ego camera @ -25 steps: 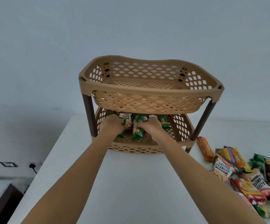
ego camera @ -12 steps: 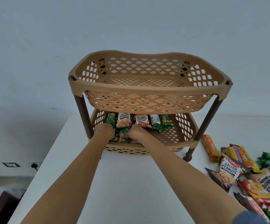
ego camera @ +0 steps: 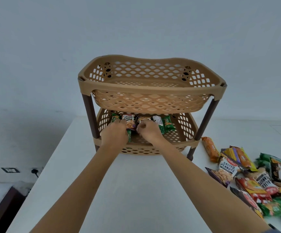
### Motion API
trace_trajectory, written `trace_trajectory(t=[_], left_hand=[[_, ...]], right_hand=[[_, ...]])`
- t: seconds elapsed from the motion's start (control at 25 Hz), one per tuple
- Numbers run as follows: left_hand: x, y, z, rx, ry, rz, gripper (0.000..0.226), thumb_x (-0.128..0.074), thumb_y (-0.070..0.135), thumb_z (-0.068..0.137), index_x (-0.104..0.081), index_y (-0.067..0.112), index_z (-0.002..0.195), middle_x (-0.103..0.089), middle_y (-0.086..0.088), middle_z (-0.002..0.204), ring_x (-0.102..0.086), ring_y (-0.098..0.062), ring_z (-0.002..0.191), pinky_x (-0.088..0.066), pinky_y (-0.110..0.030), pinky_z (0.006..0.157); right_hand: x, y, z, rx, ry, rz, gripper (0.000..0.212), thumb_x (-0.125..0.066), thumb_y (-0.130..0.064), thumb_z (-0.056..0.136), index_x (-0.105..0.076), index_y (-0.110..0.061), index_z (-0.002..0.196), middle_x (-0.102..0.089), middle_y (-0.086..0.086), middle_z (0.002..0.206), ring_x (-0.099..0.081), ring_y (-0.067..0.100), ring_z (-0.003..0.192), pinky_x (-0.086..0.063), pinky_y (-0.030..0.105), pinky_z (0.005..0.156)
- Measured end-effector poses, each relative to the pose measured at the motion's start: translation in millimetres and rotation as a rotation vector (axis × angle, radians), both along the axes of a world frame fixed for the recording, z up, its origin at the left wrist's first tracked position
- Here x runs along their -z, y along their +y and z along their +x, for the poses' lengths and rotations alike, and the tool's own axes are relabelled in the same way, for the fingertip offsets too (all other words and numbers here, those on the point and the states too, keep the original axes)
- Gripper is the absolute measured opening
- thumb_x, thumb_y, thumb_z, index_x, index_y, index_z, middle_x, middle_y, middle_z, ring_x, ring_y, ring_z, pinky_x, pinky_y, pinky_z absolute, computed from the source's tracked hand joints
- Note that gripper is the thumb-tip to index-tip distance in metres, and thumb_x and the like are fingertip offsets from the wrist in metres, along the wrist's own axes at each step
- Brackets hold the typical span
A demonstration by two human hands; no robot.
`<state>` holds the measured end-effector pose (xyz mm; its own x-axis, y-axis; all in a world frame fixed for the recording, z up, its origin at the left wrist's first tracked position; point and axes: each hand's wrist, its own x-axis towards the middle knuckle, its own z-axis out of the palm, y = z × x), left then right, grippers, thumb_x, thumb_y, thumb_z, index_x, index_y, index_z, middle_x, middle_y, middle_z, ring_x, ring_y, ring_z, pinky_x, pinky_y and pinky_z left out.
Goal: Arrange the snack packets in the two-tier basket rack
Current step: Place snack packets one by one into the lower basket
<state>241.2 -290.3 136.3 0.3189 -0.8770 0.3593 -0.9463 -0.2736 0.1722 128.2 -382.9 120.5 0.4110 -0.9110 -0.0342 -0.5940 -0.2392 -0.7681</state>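
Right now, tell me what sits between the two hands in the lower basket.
Head view: between left hand and right hand, an upright salted peanuts packet and a green packet.

place: home room, likely | cues: plain wall (ego camera: 136, 22); white table (ego camera: 128, 190); wall socket (ego camera: 10, 170) and plug (ego camera: 35, 171) far below-left of the fingers (ego camera: 119, 122)

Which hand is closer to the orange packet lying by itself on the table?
The right hand. It is in the lower basket, left of the orange packet and across the rim. The left hand is farther left still.
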Motion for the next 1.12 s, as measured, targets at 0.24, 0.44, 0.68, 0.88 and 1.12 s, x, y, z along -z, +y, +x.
trace_trajectory(t=[0.24,0.44,0.68,0.88,1.12], left_hand=[[67,90,-54,0.254,0.067,-0.346,0.024,-0.058,0.002,0.078,-0.065,0.006,0.101,-0.064,-0.013,0.111,-0.061,-0.033,0.099,-0.051,-0.04,0.074],[130,150,-71,0.175,0.222,0.17,0.038,-0.05,0.024,0.094,-0.056,0.012,0.13,-0.046,-0.01,0.146,-0.038,-0.032,0.138,-0.04,-0.046,0.105],[141,187,-77,0.182,0.103,0.226,0.075,-0.002,0.046,0.097,-0.063,0.011,0.125,-0.056,-0.012,0.136,-0.055,-0.035,0.124,-0.047,-0.052,0.095],[142,193,-80,0.165,0.163,0.305,0.073,-0.003,0.05,0.093,-0.047,0.016,0.14,-0.038,-0.007,0.152,-0.035,-0.028,0.14,-0.032,-0.051,0.11],[118,188,-108,0.173,0.951,0.193,0.032,-0.049,0.03,0.098,-0.053,0.026,0.129,-0.054,0.002,0.139,-0.047,-0.015,0.129,-0.038,-0.023,0.102]], right_hand=[[10,84,-82,0.09,-0.241,-0.5,0.014,-0.058,0.0,0.084,-0.065,-0.009,0.092,-0.067,0.002,0.086,-0.059,0.013,0.077,-0.045,0.018,0.068],[31,114,-186,0.387,0.108,-0.55,0.017,-0.062,-0.005,0.081,-0.067,-0.008,0.097,-0.064,0.01,0.103,-0.056,0.03,0.098,-0.04,0.031,0.079],[45,131,-277,0.657,0.712,-0.21,0.058,-0.069,-0.039,0.079,-0.045,-0.013,0.125,-0.042,0.02,0.131,-0.049,0.044,0.112,-0.046,0.046,0.085],[55,144,-292,0.612,0.586,-0.224,0.032,-0.061,-0.022,0.085,-0.055,-0.012,0.115,-0.058,0.013,0.104,-0.057,0.036,0.093,-0.047,0.035,0.066],[56,191,-248,0.421,0.252,-0.549,0.038,-0.07,-0.018,0.075,-0.057,-0.017,0.11,-0.065,0.001,0.1,-0.057,0.022,0.091,-0.04,0.024,0.064]])
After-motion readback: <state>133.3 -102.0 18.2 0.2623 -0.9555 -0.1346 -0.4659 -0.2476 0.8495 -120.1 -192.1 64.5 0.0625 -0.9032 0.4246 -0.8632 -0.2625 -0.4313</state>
